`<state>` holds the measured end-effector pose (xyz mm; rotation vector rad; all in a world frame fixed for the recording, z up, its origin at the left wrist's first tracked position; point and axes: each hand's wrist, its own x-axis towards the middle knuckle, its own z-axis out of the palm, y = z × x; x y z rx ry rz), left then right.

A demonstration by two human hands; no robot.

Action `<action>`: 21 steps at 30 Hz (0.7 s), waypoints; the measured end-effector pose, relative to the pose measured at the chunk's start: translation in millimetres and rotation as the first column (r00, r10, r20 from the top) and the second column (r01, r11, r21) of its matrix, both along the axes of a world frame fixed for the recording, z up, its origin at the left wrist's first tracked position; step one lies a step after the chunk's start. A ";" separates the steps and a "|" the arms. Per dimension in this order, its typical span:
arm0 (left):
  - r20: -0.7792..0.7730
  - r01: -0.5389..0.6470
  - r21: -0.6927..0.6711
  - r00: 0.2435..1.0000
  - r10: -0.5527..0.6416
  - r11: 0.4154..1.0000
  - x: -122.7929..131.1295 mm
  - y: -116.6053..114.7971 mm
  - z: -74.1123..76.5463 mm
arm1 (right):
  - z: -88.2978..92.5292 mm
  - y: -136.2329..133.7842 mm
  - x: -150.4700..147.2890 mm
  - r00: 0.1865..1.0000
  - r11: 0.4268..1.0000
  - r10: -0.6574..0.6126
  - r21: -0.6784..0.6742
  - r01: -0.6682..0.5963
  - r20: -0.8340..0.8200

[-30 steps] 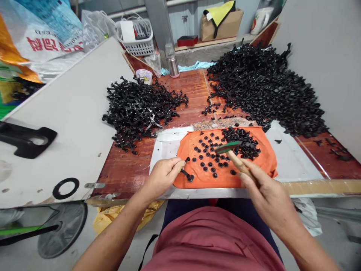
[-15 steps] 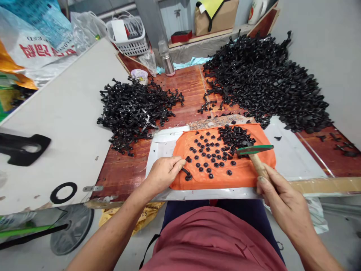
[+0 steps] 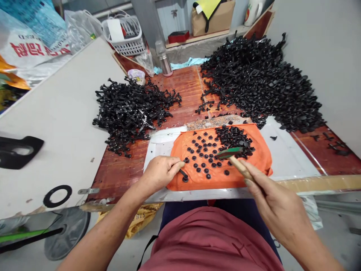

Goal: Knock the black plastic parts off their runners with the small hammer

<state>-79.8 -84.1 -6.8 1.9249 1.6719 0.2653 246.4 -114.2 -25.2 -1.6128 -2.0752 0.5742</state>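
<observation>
My right hand (image 3: pixel 275 199) is closed around the wooden handle of a hammer (image 3: pixel 240 167). Its flat greenish head, a little blurred, hangs over the orange cloth (image 3: pixel 222 181). On the cloth's left edge, my left hand (image 3: pixel 160 172) pinches a short black strap (image 3: pixel 183 174) with round ends; my fingers hide part of it. Several small black round studs (image 3: pixel 208 176) stand spread across the cloth, pegs upward. Just behind the hammer head lies a heap of loose black studs (image 3: pixel 229 136).
Black straps form a pile (image 3: pixel 126 113) at the back left. A larger heap of black parts (image 3: pixel 262 82) fills the back right. Behind stand a metal flask (image 3: pixel 165 64) and a white basket (image 3: pixel 126 47). Pale boards (image 3: pixel 64 124) flank the red-brown table (image 3: pixel 184 90).
The hammer has moved left and its head has turned, now closer to the spread studs. My left hand keeps its pinch on the strap. The whole view has shifted slightly.
</observation>
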 end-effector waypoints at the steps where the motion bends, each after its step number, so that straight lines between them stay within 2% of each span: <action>1: 0.028 0.009 -0.026 1.000 -0.008 1.000 -2.7 3.2 0.0 | 5.4 1.4 -6.8 0.998 0.999 0.051 0.001 -0.051 0.023; 3: 0.091 0.055 -0.084 0.995 -0.047 0.995 -9.3 11.8 0.6 | 12.7 5.7 -20.8 0.988 0.989 0.146 -0.021 -0.145 0.049; 6: 0.177 0.157 -0.152 0.976 -0.130 0.976 -18.0 26.2 2.8 | 14.4 13.0 -38.4 0.972 0.975 0.222 -0.045 -0.219 0.074; 9: 0.213 0.206 -0.190 0.963 -0.164 0.960 -20.2 33.2 3.5 | 10.0 17.5 -48.8 0.963 0.965 0.257 0.021 -0.260 0.083; 12: 0.183 0.160 -0.152 0.974 -0.131 0.975 -16.3 26.9 -0.9 | 8.3 19.5 -54.2 0.960 0.957 0.268 0.093 -0.275 0.087; 16: 0.118 0.040 -0.093 0.993 -0.029 0.995 -10.4 10.6 -8.9 | 15.0 21.3 -59.4 0.951 0.949 0.289 0.100 -0.300 0.113; 21: 0.116 0.001 -0.094 0.993 0.010 0.996 -7.6 6.7 -9.9 | 18.4 22.8 -67.3 0.940 0.941 0.292 0.123 -0.316 0.176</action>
